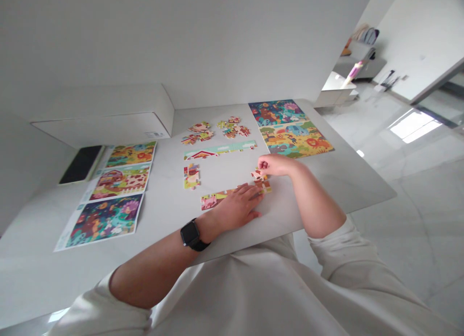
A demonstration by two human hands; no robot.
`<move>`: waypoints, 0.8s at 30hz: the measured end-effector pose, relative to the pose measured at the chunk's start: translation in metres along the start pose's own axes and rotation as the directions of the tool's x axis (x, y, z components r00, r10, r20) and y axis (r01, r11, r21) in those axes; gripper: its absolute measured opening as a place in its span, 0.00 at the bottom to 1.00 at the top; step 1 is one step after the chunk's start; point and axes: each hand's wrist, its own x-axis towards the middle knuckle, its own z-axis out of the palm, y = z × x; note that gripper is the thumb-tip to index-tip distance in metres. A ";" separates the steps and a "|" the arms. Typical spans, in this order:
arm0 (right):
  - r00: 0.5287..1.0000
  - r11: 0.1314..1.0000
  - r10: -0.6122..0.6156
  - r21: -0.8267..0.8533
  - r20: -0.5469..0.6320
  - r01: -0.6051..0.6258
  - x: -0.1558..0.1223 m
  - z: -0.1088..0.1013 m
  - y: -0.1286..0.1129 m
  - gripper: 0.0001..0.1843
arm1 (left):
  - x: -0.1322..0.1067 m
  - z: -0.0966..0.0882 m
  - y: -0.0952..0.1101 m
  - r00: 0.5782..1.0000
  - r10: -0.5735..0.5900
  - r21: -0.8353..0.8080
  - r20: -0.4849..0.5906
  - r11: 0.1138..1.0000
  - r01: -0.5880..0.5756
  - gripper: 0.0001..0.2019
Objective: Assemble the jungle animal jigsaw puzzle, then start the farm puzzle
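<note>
My left hand [237,208] lies flat with fingers stretched over the bottom strip of joined jigsaw pieces [209,202], covering much of it. At the strip's right end, my right hand [272,165] pinches a jigsaw puzzle piece [256,175] with brown and white patches. That piece touches or lies against the corner of the strip; whether it is locked in I cannot tell. Above stands a joined top strip [221,151] with a red barn roof and sky. A short joined left section [192,176] sits apart from both strips.
Loose jigsaw pieces lie in two groups, a left pile [198,133] and a right pile [235,128]. Two finished-looking animal pictures [290,128] are at the back right. A printed picture sheet [118,183], a dark phone [81,164] and a white box [108,118] occupy the left.
</note>
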 end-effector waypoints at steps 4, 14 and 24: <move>0.984 0.997 -0.010 0.071 -0.180 0.023 0.011 0.004 0.008 0.03 | -0.001 0.001 0.000 1.000 -0.002 -0.005 -0.008 1.000 0.002 0.27; 0.947 0.994 0.054 -0.074 -0.315 -0.081 0.020 0.011 0.002 0.06 | -0.002 -0.006 0.004 1.000 0.003 0.025 0.010 1.000 -0.003 0.26; 0.965 0.989 0.020 -0.133 -0.261 -0.057 0.015 0.012 0.004 0.12 | -0.004 -0.002 0.003 1.000 0.009 -0.005 0.008 1.000 -0.009 0.27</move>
